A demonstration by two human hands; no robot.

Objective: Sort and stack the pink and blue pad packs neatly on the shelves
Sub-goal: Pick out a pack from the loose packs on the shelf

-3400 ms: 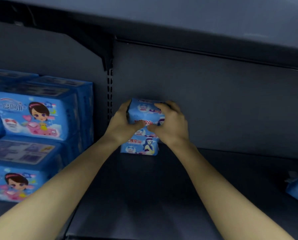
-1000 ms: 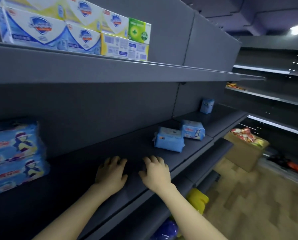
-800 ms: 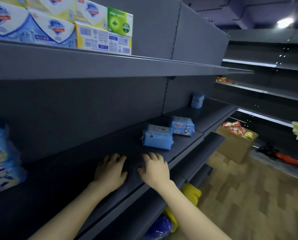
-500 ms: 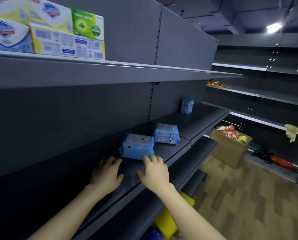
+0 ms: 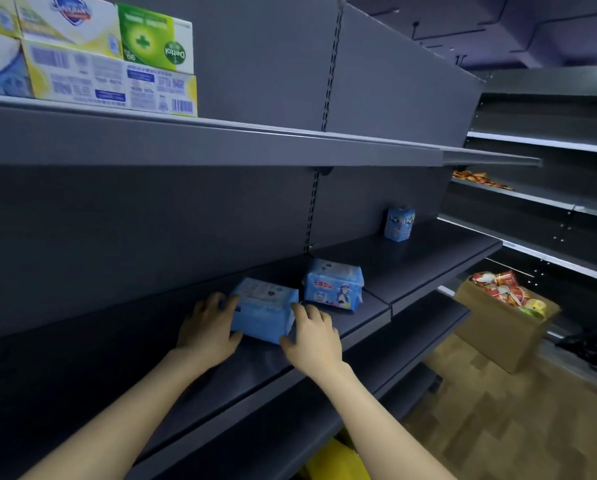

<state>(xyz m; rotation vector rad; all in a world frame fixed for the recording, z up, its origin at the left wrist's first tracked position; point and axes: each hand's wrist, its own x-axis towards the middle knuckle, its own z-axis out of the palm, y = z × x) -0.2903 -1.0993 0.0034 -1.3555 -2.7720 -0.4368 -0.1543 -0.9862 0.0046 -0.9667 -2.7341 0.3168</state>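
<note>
A blue pad pack (image 5: 264, 311) lies flat on the dark middle shelf (image 5: 123, 348). My left hand (image 5: 208, 329) rests against its left side and my right hand (image 5: 312, 336) against its right side, fingers spread, both touching it; the pack still sits on the shelf. A second blue pad pack (image 5: 333, 285) with a cartoon figure lies just to the right. A third blue pack (image 5: 399, 224) stands upright farther along the shelf by the back panel.
Soap boxes (image 5: 82, 53) fill the upper shelf at the top left. A cardboard box of snack packets (image 5: 504, 317) stands on the wooden floor at the right. A lower shelf edge (image 5: 290, 427) juts out below my arms. A yellow object (image 5: 335, 460) shows underneath.
The view has swung right from the stacked packs at the left. Both hands have slid forward along the shelf and now flank the nearest blue pack.
</note>
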